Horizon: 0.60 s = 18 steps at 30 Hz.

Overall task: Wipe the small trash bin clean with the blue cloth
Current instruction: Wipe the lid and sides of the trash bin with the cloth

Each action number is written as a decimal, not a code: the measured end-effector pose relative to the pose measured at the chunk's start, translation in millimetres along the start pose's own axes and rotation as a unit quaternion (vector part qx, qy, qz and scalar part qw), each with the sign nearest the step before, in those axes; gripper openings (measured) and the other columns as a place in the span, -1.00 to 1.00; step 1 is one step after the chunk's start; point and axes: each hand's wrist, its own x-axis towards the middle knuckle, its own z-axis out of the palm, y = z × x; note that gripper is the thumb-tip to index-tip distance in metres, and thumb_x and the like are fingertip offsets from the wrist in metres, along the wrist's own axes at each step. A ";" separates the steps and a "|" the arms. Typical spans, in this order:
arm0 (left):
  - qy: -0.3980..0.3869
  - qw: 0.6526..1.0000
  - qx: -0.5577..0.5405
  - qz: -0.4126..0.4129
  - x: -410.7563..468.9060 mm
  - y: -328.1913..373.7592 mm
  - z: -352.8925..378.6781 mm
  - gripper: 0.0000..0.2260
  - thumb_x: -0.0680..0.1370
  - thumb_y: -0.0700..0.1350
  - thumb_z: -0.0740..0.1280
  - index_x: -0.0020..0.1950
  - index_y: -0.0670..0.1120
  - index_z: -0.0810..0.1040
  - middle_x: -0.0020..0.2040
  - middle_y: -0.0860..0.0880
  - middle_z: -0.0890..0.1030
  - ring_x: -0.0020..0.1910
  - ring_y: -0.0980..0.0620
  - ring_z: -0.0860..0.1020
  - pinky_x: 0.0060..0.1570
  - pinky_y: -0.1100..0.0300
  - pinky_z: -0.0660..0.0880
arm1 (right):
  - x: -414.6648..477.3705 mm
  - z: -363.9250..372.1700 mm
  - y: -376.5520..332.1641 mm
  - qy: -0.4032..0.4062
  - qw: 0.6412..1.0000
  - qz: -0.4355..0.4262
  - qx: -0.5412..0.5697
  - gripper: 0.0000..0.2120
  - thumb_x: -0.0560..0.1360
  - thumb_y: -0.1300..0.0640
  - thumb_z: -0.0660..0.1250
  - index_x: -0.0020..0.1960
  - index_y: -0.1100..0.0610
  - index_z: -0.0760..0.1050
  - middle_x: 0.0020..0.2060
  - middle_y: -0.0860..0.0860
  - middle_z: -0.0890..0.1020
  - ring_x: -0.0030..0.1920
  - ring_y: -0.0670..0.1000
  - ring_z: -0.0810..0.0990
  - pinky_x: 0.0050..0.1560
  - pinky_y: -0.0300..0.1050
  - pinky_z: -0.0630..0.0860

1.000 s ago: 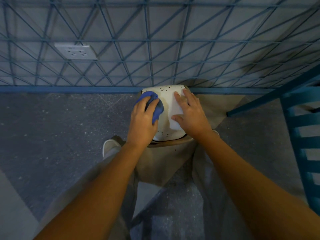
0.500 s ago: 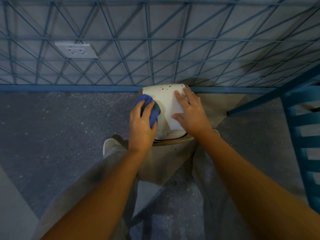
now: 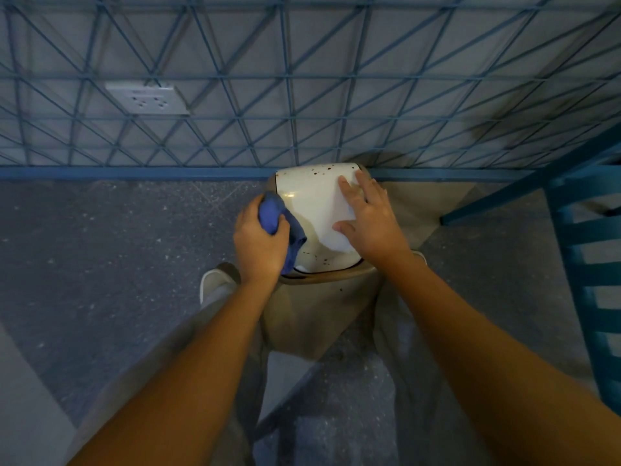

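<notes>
hands: 2, left hand (image 3: pixel 258 245), right hand (image 3: pixel 371 218) | blue cloth (image 3: pixel 280 220): 1 | small trash bin (image 3: pixel 316 203): 1 | wall socket plate (image 3: pixel 148 98): 1 | shoes: 1 clear, white shoe (image 3: pixel 210 284), possibly a second by the right wrist | blue chair (image 3: pixel 591 264): 1

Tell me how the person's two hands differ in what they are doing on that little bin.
The left hand is curled shut around a bunched blue cloth; the right hand holds nothing. The left hand works at the left edge of the small trash bin, while the right hand lies flat with fingers spread on its white lid. Both hands touch the same speckled bin, arms reaching forward side by side.
</notes>
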 end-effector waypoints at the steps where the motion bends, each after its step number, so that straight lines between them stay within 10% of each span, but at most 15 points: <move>1: -0.011 0.999 0.019 0.042 1.6 0.7 0.2 -0.59 0.48 -0.22 0.34 0.32 -0.19 0.42 0.28 -0.19 0.48 0.25 -0.10 0.45 0.18 0.41 0.24 | 0.4 0.5 0.2 0.001 1.000 0.000 -0.002 -0.30 0.52 0.07 0.29 0.52 0.05 -0.02 0.54 0.07 -0.03 0.53 0.12 -0.10 0.53 0.04 -0.12; 8: -0.074 0.986 0.054 0.141 24.8 3.5 -2.4 -0.55 0.46 -0.20 0.34 0.35 -0.18 0.39 0.32 -0.19 0.43 0.29 -0.11 0.42 0.23 0.39 0.21 | 0.9 1.6 0.3 0.003 1.000 -0.001 -0.021 -0.30 0.52 0.04 0.28 0.52 0.05 -0.03 0.54 0.08 -0.03 0.53 0.14 -0.08 0.53 0.04 -0.11; 18: -0.051 0.990 -0.030 -0.125 6.6 -1.0 -4.8 -0.60 0.51 -0.05 0.33 0.27 -0.20 0.39 0.20 -0.17 0.52 0.19 -0.09 0.48 0.10 0.19 0.38 | 0.9 3.8 0.3 0.009 1.000 -0.005 -0.029 -0.30 0.52 0.05 0.28 0.52 0.06 -0.02 0.53 0.10 -0.02 0.53 0.14 -0.07 0.52 0.04 -0.14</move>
